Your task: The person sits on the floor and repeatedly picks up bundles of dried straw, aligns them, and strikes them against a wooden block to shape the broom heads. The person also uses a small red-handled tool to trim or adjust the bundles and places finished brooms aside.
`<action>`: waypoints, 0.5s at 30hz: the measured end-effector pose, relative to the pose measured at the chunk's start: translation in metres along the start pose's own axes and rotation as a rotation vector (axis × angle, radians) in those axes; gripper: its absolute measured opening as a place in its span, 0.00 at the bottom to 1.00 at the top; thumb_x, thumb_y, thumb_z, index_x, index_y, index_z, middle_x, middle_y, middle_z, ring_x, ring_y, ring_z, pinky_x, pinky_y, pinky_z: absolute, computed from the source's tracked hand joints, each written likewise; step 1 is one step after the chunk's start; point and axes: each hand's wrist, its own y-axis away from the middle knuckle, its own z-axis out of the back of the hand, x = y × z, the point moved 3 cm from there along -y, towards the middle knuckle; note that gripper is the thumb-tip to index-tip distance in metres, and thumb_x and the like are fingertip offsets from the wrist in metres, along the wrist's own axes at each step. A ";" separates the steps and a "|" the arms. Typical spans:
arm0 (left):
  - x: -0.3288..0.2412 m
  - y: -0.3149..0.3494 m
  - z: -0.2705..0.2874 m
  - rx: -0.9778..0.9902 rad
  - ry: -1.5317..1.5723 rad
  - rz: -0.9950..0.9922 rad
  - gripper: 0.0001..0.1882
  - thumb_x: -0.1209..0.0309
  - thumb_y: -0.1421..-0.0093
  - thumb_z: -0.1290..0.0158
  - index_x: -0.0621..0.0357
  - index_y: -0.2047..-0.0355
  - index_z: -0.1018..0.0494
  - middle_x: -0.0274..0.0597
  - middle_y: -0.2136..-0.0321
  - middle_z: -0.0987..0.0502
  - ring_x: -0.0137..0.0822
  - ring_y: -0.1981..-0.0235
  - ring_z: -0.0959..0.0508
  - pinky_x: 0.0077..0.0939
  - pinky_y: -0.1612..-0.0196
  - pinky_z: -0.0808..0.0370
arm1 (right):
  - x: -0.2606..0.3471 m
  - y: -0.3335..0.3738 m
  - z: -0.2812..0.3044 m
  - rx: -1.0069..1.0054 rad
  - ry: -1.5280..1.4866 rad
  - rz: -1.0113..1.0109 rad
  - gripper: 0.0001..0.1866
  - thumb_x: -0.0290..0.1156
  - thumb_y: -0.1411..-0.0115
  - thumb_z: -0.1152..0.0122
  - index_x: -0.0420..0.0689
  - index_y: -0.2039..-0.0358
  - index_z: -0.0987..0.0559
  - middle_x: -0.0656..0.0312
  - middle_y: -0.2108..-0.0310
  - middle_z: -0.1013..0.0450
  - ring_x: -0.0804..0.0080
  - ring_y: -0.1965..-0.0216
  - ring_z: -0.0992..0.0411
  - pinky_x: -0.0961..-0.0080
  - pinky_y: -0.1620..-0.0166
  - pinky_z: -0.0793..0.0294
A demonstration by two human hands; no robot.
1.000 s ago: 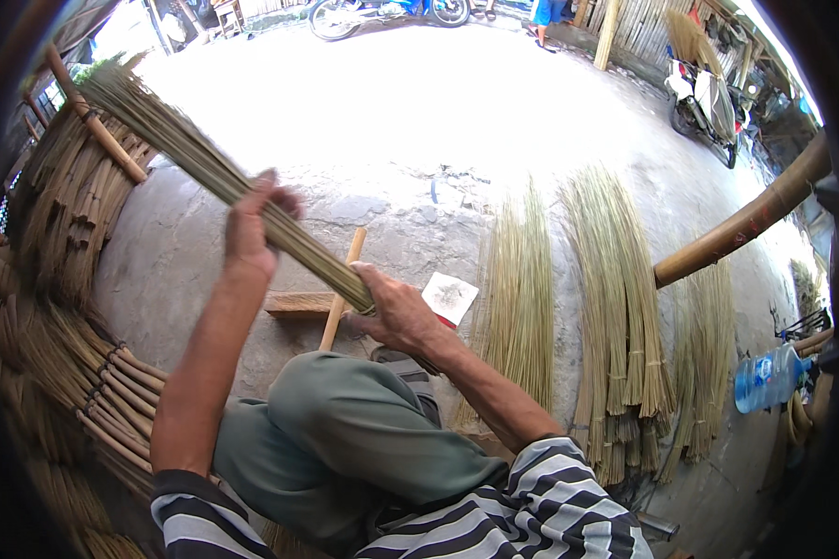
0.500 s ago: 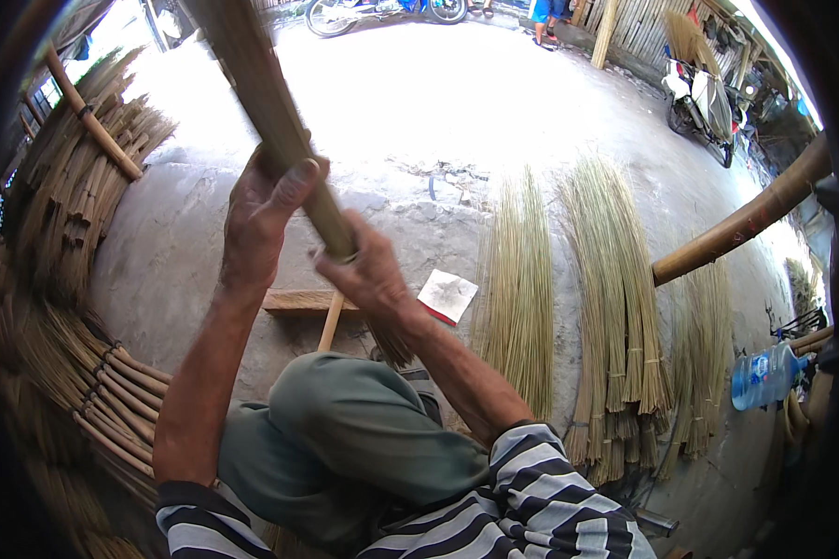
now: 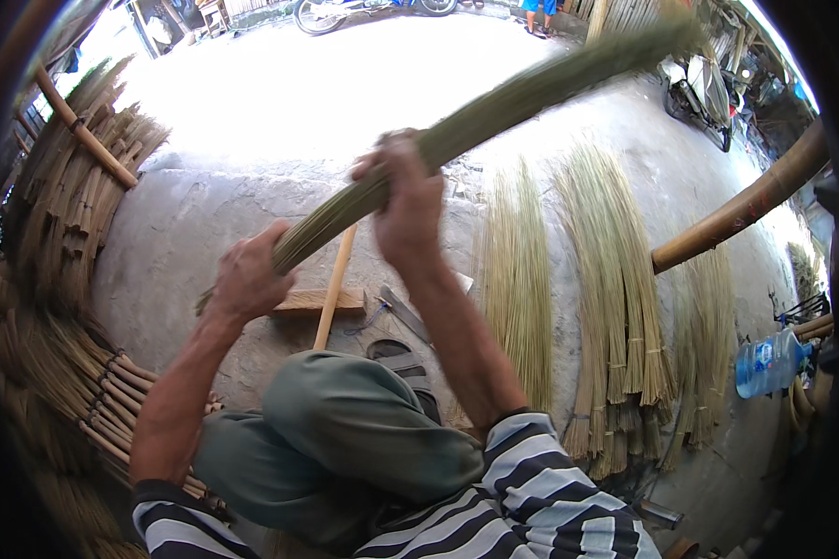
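Within clenched left hand (image 3: 250, 279) and right hand (image 3: 407, 191): long greenish straw bundle (image 3: 522, 98), gathered; tying unclear.
Rightward: tied yellowish straw sheaves (image 3: 623, 298).

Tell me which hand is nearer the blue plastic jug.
Right. The right hand grips the straw bundle partway along, left of the jug and higher in view; the left hand, at the bundle's lower end, is farther left.
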 end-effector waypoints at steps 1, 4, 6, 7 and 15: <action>0.022 0.010 0.000 0.008 -0.099 0.034 0.23 0.74 0.46 0.36 0.50 0.49 0.26 0.53 0.66 0.16 0.58 0.59 0.15 0.53 0.53 0.20 | 0.020 -0.017 0.027 -0.006 0.048 0.042 0.07 0.33 0.30 0.37 0.47 0.63 0.26 0.62 0.70 0.25 0.70 0.70 0.21 0.63 0.54 0.15; 0.090 0.055 0.002 -0.049 -0.259 0.092 0.22 0.76 0.49 0.37 0.47 0.52 0.26 0.56 0.67 0.17 0.65 0.61 0.17 0.59 0.56 0.22 | 0.105 -0.044 0.132 -0.414 0.024 -0.027 0.11 0.40 0.33 0.31 0.50 0.68 0.23 0.63 0.74 0.21 0.71 0.68 0.20 0.66 0.56 0.14; 0.134 0.102 -0.005 -0.019 -0.293 0.238 0.23 0.76 0.49 0.37 0.46 0.52 0.26 0.57 0.66 0.17 0.67 0.60 0.18 0.60 0.57 0.22 | 0.164 -0.038 0.198 -0.651 0.070 0.128 0.13 0.43 0.33 0.29 0.52 0.64 0.24 0.63 0.72 0.21 0.70 0.68 0.20 0.67 0.58 0.12; 0.153 0.127 -0.013 0.043 -0.297 0.321 0.22 0.74 0.48 0.38 0.47 0.52 0.26 0.58 0.64 0.17 0.68 0.59 0.19 0.61 0.56 0.23 | 0.191 -0.027 0.226 -0.678 0.154 0.208 0.14 0.41 0.36 0.26 0.51 0.64 0.24 0.62 0.70 0.21 0.69 0.64 0.20 0.67 0.58 0.14; 0.184 0.304 -0.120 0.040 0.032 0.938 0.23 0.71 0.51 0.33 0.52 0.53 0.24 0.61 0.64 0.17 0.69 0.56 0.19 0.61 0.53 0.23 | 0.080 0.166 0.299 -0.232 1.081 -1.060 0.16 0.48 0.35 0.28 0.49 0.62 0.20 0.65 0.70 0.22 0.77 0.76 0.26 0.76 0.73 0.27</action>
